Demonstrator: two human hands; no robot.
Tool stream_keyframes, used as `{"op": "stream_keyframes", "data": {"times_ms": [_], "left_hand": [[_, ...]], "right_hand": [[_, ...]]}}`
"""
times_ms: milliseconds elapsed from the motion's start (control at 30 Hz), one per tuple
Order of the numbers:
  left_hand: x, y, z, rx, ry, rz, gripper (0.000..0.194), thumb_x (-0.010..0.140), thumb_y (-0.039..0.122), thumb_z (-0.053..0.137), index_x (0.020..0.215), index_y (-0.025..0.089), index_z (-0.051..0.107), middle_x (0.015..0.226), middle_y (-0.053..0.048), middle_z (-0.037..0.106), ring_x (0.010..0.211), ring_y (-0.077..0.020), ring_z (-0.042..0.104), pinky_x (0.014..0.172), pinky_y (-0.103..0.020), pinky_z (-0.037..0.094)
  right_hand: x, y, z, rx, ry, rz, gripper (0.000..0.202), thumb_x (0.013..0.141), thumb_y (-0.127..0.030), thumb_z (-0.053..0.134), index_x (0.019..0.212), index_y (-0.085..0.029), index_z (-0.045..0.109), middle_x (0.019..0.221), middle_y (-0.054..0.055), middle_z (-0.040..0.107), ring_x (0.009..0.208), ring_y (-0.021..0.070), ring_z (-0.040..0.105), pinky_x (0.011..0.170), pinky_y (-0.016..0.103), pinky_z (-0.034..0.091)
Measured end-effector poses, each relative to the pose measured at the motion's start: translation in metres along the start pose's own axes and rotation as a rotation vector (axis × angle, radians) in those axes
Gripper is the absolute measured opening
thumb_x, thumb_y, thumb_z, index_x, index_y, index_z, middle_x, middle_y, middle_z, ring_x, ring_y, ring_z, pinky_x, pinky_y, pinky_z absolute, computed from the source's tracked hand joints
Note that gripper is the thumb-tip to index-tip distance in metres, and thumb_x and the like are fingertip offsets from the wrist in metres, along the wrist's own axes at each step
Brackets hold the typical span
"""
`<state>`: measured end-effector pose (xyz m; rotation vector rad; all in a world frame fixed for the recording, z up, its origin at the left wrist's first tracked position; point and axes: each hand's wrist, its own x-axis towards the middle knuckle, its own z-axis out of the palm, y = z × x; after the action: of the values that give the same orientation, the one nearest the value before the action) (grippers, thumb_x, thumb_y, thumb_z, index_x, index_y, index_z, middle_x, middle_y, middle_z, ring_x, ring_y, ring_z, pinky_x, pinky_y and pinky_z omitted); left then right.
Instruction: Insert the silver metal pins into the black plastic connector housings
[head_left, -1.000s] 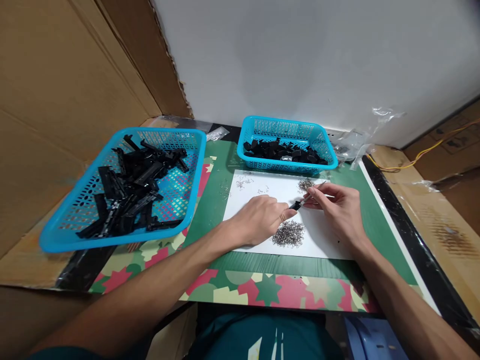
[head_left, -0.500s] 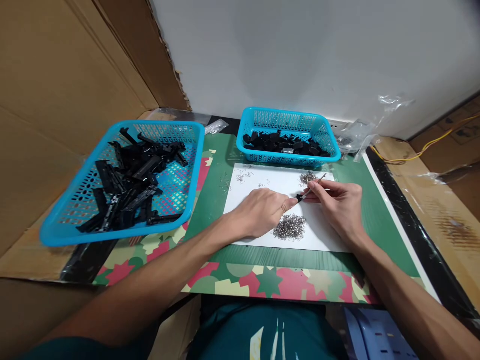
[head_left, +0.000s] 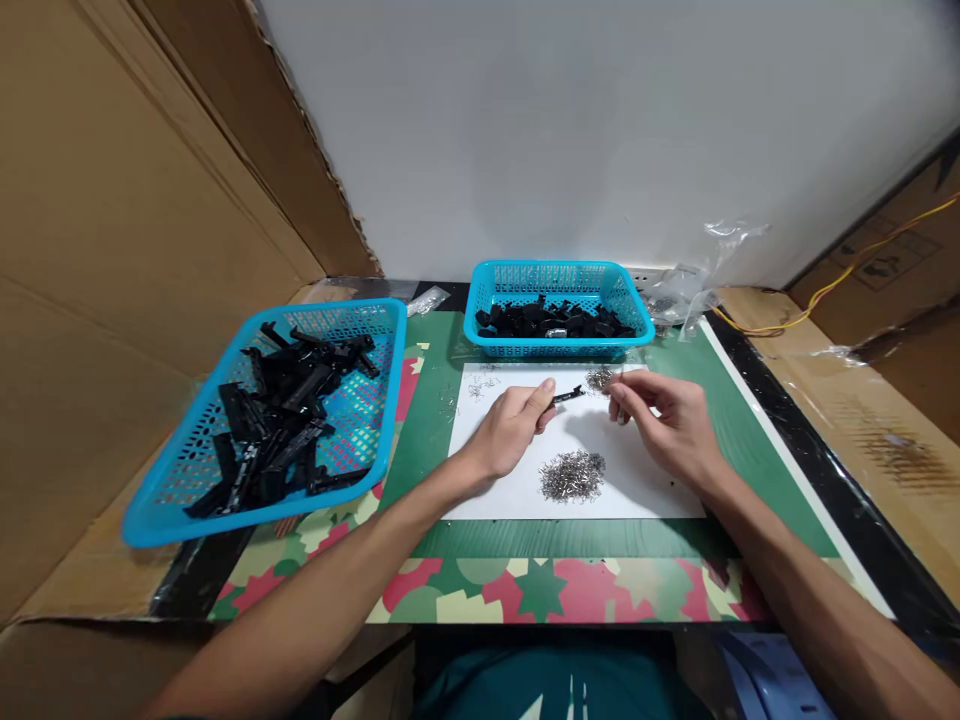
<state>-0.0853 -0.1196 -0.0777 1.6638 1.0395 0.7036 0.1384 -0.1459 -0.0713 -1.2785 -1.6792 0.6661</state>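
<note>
My left hand (head_left: 511,428) pinches a slim black plastic part (head_left: 568,396) that points right over a white sheet (head_left: 495,495). Across a small gap, my right hand (head_left: 667,415) has its thumb and fingers drawn together beside a small pile of metal pieces (head_left: 600,379); what they hold is too small to make out. A larger heap of small metal springs or clips (head_left: 572,476) lies on the sheet below and between my hands. A few loose bits (head_left: 480,381) are scattered at its upper left.
A blue basket (head_left: 396,400) of long black parts stands at the left. Another blue basket (head_left: 559,348) with smaller black pieces is at the back, near the wall. Clear plastic bags (head_left: 679,295) and a yellow cable (head_left: 817,297) lie at the back right.
My hands have moved apart, and more of the black part shows in my left hand. The thin tool seen in my right fingers earlier no longer shows clearly. The view has shifted.
</note>
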Motion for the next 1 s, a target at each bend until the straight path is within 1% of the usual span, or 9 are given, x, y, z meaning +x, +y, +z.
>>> {"op": "stream_keyframes", "data": {"times_ms": [67,133,233,300,433,533,700,833,1000], "left_hand": [[0.0027,-0.0033,0.0004,-0.121,0.049,-0.020,0.060,0.105,0.064,0.034,0.069,0.020,0.050,0.060,0.003,0.040,0.055,-0.0126,0.035,0.054,-0.028,0.028],[0.0039,-0.0050,0.0010,-0.159,0.094,-0.022,0.060,0.104,0.065,0.036,0.075,0.018,0.058,0.061,0.002,0.045,0.056,-0.0126,0.038,0.054,-0.028,0.029],[0.0042,-0.0050,0.0014,-0.141,0.117,-0.005,0.059,0.105,0.062,0.037,0.081,0.015,0.065,0.065,0.000,0.054,0.058,-0.0123,0.043,0.056,-0.027,0.034],[0.0043,-0.0046,0.0012,-0.144,0.106,0.000,0.057,0.105,0.060,0.040,0.082,0.015,0.066,0.067,-0.001,0.058,0.058,-0.0118,0.045,0.056,-0.027,0.035],[0.0056,-0.0058,0.0007,-0.194,0.097,-0.001,0.053,0.104,0.057,0.043,0.082,0.015,0.065,0.067,-0.001,0.059,0.058,-0.0114,0.047,0.055,-0.026,0.036],[0.0062,-0.0079,0.0007,-0.228,0.103,-0.014,0.051,0.104,0.056,0.043,0.082,0.015,0.065,0.066,-0.001,0.059,0.057,-0.0114,0.046,0.054,-0.026,0.036],[0.0061,-0.0082,0.0004,-0.226,0.098,-0.001,0.050,0.104,0.054,0.045,0.083,0.014,0.066,0.066,-0.001,0.059,0.056,-0.0105,0.045,0.054,-0.026,0.036],[0.0065,-0.0070,0.0012,-0.204,0.101,0.005,0.050,0.105,0.053,0.045,0.082,0.014,0.067,0.066,-0.001,0.058,0.055,-0.0101,0.045,0.053,-0.026,0.034],[0.0063,-0.0064,0.0019,-0.204,0.108,0.001,0.049,0.104,0.053,0.045,0.081,0.014,0.066,0.065,-0.001,0.058,0.056,-0.0105,0.045,0.053,-0.026,0.034]], "right_hand": [[0.0015,0.0005,-0.0051,-0.062,-0.211,-0.019,0.031,0.104,-0.040,0.054,0.091,-0.020,0.074,0.075,0.004,0.072,0.065,0.0168,0.063,0.060,0.029,0.047],[0.0021,0.0007,-0.0067,-0.137,-0.364,-0.046,0.031,0.106,-0.038,0.051,0.098,-0.022,0.075,0.086,0.005,0.076,0.071,0.0169,0.063,0.063,0.029,0.045],[0.0013,0.0011,-0.0042,-0.203,-0.504,-0.056,0.028,0.105,-0.035,0.053,0.100,-0.023,0.077,0.095,0.005,0.078,0.077,0.0176,0.065,0.067,0.029,0.045],[0.0005,0.0026,-0.0023,-0.190,-0.550,-0.016,0.021,0.102,-0.032,0.059,0.100,-0.023,0.078,0.096,0.005,0.079,0.080,0.0184,0.068,0.070,0.030,0.048],[0.0003,0.0072,-0.0019,-0.124,-0.585,0.059,0.016,0.098,-0.028,0.065,0.101,-0.025,0.080,0.099,0.004,0.082,0.085,0.0190,0.073,0.077,0.030,0.052],[0.0007,0.0083,-0.0027,-0.168,-0.594,0.047,0.015,0.098,-0.029,0.065,0.098,-0.026,0.080,0.095,0.001,0.082,0.082,0.0176,0.072,0.072,0.028,0.049],[0.0009,0.0060,-0.0017,-0.269,-0.595,0.028,0.014,0.099,-0.029,0.064,0.097,-0.026,0.078,0.086,0.000,0.079,0.074,0.0164,0.067,0.066,0.028,0.042],[0.0018,0.0067,-0.0013,-0.310,-0.568,0.037,0.011,0.097,-0.025,0.063,0.095,-0.023,0.073,0.078,-0.001,0.073,0.066,0.0144,0.060,0.062,0.028,0.037],[0.0025,0.0098,-0.0035,-0.275,-0.504,0.054,0.011,0.097,-0.026,0.062,0.096,-0.022,0.072,0.074,-0.001,0.069,0.064,0.0147,0.056,0.062,0.029,0.038]]}}
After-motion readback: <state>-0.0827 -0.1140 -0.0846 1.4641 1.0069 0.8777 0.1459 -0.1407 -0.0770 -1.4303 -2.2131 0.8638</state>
